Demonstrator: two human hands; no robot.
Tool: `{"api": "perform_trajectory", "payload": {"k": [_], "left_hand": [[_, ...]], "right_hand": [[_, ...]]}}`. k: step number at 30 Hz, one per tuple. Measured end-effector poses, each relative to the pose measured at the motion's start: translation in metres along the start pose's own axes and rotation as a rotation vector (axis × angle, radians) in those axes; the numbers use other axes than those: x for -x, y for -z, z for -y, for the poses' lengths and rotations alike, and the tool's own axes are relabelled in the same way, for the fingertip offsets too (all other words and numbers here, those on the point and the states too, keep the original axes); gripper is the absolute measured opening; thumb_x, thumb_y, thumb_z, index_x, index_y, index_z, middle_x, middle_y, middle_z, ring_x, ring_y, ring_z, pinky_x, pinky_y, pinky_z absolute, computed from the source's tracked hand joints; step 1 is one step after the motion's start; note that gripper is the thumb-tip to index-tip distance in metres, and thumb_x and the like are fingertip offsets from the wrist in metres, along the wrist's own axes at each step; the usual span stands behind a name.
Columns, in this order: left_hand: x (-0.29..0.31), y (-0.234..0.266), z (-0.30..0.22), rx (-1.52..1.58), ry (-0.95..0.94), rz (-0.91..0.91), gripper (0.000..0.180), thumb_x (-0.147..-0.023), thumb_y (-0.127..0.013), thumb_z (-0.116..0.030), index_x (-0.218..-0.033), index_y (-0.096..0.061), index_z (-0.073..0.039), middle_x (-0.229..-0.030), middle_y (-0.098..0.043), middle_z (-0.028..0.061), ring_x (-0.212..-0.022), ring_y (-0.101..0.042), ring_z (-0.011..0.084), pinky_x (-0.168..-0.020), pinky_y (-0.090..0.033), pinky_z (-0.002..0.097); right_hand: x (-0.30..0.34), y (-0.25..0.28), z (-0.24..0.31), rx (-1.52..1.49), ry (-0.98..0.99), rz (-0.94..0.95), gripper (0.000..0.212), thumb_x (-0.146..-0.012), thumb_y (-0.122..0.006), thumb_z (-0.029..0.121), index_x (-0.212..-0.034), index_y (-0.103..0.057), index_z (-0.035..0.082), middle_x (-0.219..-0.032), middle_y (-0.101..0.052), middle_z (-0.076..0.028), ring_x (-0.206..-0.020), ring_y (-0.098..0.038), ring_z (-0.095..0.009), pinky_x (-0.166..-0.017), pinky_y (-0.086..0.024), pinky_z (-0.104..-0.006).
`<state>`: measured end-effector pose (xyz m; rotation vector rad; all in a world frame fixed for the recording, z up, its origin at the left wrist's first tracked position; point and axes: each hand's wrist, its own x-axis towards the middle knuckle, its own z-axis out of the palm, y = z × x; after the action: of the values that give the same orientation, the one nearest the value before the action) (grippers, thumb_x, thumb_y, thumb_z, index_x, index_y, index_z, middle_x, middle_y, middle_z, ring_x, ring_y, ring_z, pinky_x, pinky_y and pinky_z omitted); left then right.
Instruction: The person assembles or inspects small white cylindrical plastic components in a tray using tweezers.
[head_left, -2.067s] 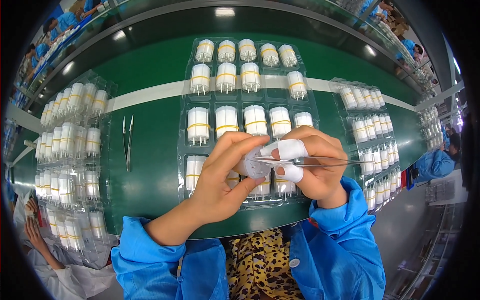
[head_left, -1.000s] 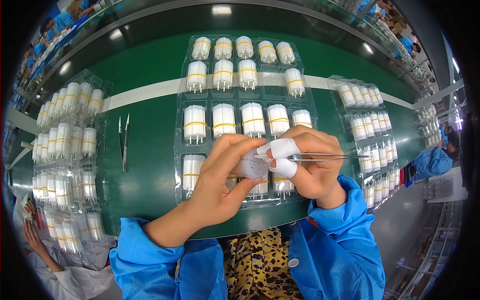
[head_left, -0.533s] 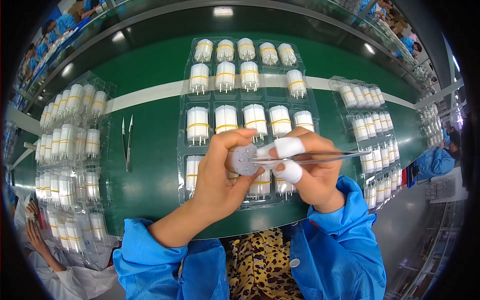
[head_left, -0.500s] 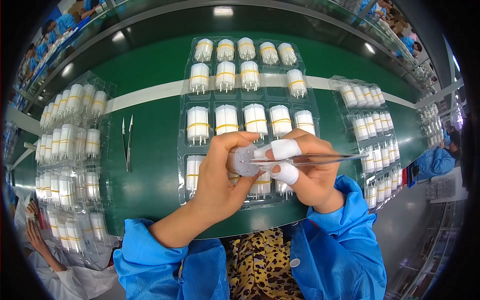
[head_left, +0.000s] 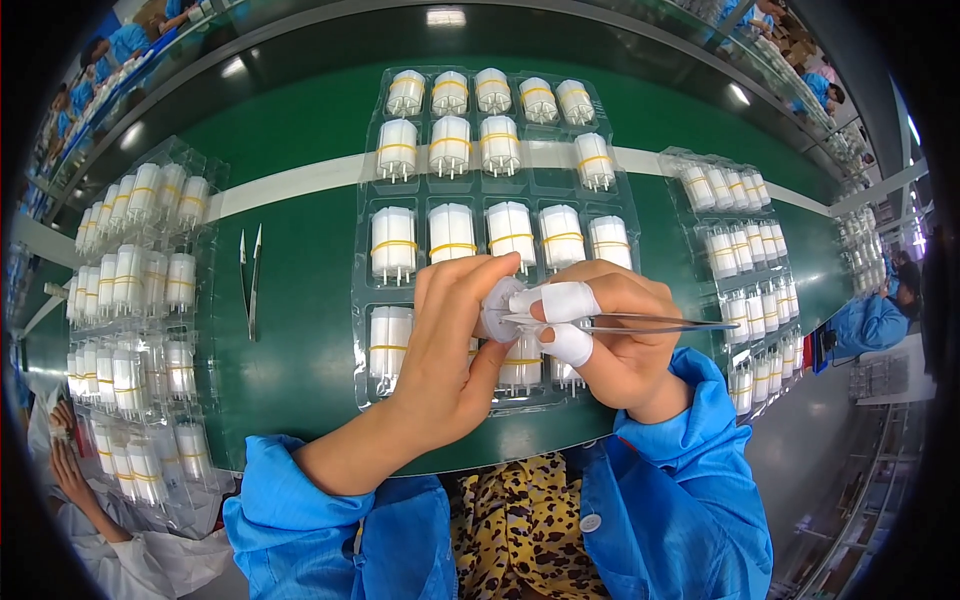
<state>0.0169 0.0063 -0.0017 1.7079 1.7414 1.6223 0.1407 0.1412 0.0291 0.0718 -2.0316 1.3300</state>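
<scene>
Above the near part of the clear plastic tray, my left hand (head_left: pixel 447 345) is closed around a white cylinder (head_left: pixel 496 312), its round greyish end turned toward my other hand. My right hand (head_left: pixel 618 335) pinches metal tweezers (head_left: pixel 665 323) between thumb and forefinger, both wrapped in white coverings. The tweezers' tips meet the cylinder's end; fingers partly hide what they touch there. Under my hands, the tray (head_left: pixel 622 195) holds rows of white cylinders (head_left: pixel 451 143) with yellow bands and metal pins. One pocket in its second row from the far side holds no cylinder.
Another pair of tweezers (head_left: pixel 250 285) lies on the green table (head_left: pixel 290 380) to the left. Stacked trays of similar cylinders (head_left: pixel 130 280) stand at the left, more trays (head_left: pixel 745 270) at the right. Another person's hands (head_left: pixel 70 455) show at the lower left.
The tweezers have tilted slightly, and the cylinder's end has turned a little in my left hand. Both hands keep their holds. The whole view has shifted slightly.
</scene>
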Motion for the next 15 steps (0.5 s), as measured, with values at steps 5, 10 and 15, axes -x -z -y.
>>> {"api": "perform_trajectory", "payload": {"k": [5,10,15], "left_hand": [[-0.0009,0.0009,-0.0007,-0.022,-0.003,0.01,0.068,-0.069,-0.054,0.018,-0.134,-0.043,-0.001,-0.121,-0.045,0.0196,-0.104,-0.045,0.0351,-0.079,-0.045,0.0359],[-0.0012,0.0012,-0.0022,-0.034,0.002,0.005,0.069,-0.069,-0.054,0.018,-0.134,-0.043,-0.001,-0.12,-0.045,0.0191,-0.103,-0.045,0.0353,-0.079,-0.044,0.0368],[-0.0008,0.0016,-0.0021,-0.036,0.008,0.002,0.068,-0.068,-0.054,0.018,-0.133,-0.044,-0.001,-0.12,-0.045,0.0189,-0.103,-0.045,0.0351,-0.079,-0.044,0.0367]], "right_hand": [[0.0004,0.0003,0.0001,0.031,-0.004,-0.002,0.018,-0.079,-0.071,-0.001,-0.097,-0.068,0.0,-0.088,-0.069,-0.014,-0.077,-0.068,-0.02,-0.064,-0.053,-0.0276],[0.001,0.0,-0.0008,-0.001,-0.008,-0.028,0.019,-0.079,-0.071,-0.001,-0.097,-0.068,0.0,-0.088,-0.069,-0.014,-0.076,-0.068,-0.02,-0.064,-0.053,-0.0274],[0.0008,0.0003,-0.0004,0.055,-0.009,-0.011,0.019,-0.079,-0.071,-0.001,-0.097,-0.068,-0.001,-0.088,-0.069,-0.014,-0.076,-0.068,-0.02,-0.064,-0.053,-0.0276]]}}
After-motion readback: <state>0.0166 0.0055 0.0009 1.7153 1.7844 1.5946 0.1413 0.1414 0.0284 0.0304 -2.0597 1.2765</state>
